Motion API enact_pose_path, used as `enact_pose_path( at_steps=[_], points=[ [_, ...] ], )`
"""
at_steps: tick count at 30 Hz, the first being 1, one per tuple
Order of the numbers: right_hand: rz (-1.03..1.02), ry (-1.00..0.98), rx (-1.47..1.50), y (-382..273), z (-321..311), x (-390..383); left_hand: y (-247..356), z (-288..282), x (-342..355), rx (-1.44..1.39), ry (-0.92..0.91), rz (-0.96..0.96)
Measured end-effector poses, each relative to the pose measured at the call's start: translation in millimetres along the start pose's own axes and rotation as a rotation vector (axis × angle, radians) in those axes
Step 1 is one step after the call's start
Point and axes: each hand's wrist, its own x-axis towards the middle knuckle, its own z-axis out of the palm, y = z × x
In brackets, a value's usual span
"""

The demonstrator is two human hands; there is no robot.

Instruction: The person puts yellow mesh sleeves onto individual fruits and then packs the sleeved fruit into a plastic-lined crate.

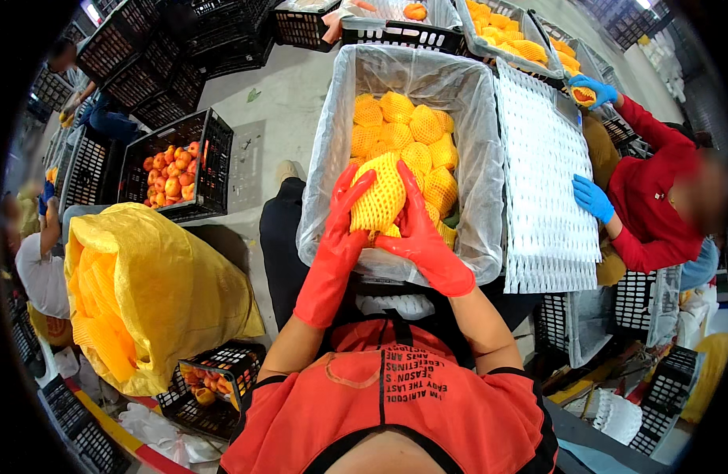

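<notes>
- My left hand (340, 229), in a red rubber glove, was curled around the left side of a netted fruit (380, 193), with the fingertips reaching over its upper edge.
- My right hand (419, 233), gloved the same way, pressed against the right side of that fruit, fingers spread and partly closed on it.
- The fruit, wrapped in a yellow foam net, was held between both palms just above the near end of the lined crate (475, 158).
- Inside the crate, more wrapped fruit (411, 134) lay piled toward its middle and far end, against the clear plastic liner.
- To the right of the crate, touching its rim, a white foam sheet (546, 189) lay flat.
- Further right of the crate, a person in a red top rested one blue glove (592, 197) on that sheet and held a fruit in the other blue glove (593, 88).
- Left of the crate, well apart, stood a large yellow bag (150, 284) of foam nets.
- Beyond that bag, left of the crate, a black crate (210, 162) held unwrapped orange-red fruit (170, 174).
- Beyond the lined crate's far end, a tray (468, 39) held more yellow-wrapped fruit.
</notes>
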Motion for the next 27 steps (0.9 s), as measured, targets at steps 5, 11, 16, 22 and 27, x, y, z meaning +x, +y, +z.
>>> enact_pose_path(
  at_steps=[5, 11, 16, 22, 27],
  points=[
    [-0.187, 0.066, -0.2, 13, -7, 7, -20, -3, -8, 0.083, 0.08, 0.078],
    [0.04, 0.272, 0.052, 11, -35, -1, -4, 7, 3, -0.381, 0.213, -0.402],
    [0.184, 0.262, 0.197, -2, -19, 2, -15, -4, 3, -0.406, 0.248, -0.423],
    [0.029, 0.145, -0.079, 9, -24, 1, 1, -14, 5, 0.169, 0.164, -0.247],
    [-0.135, 0.229, -0.18, 36, -44, -9, 10, -6, 0, 0.51, -0.169, 0.106]
  ],
)
